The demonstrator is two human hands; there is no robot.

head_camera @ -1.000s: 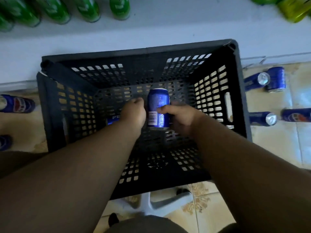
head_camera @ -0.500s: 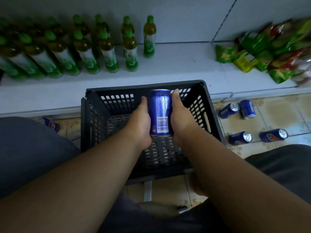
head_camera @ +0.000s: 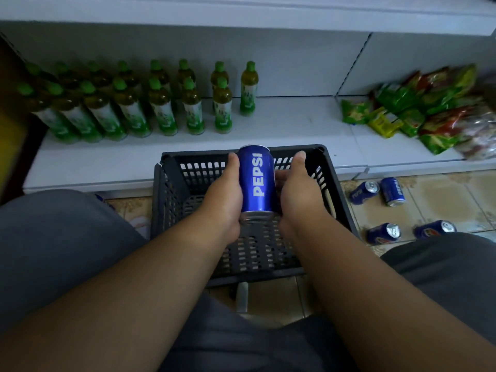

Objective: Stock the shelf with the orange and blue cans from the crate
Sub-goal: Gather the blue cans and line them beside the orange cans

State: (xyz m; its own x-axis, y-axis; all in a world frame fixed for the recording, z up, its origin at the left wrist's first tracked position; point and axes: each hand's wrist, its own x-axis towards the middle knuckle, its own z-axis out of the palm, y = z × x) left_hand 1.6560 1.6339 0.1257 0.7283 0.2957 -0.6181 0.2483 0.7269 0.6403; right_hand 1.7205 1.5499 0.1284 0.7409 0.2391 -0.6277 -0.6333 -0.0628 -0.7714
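Note:
A blue Pepsi can is held above the dark plastic crate, lettering facing me. My left hand grips its left side and my right hand grips its right side, fingers wrapped behind it. The crate stands on the tiled floor against the white bottom shelf. No orange can shows. The crate's floor is mostly hidden by my hands and arms.
Several green-capped bottles fill the shelf's left half. Snack bags lie on its right part. Several blue cans lie on the floor tiles right of the crate. My knees, in grey trousers, flank the crate.
Both hands lifted the blue can out of the crate and turned it so the lettering faces me. My view has tilted up from the crate toward the shelf.

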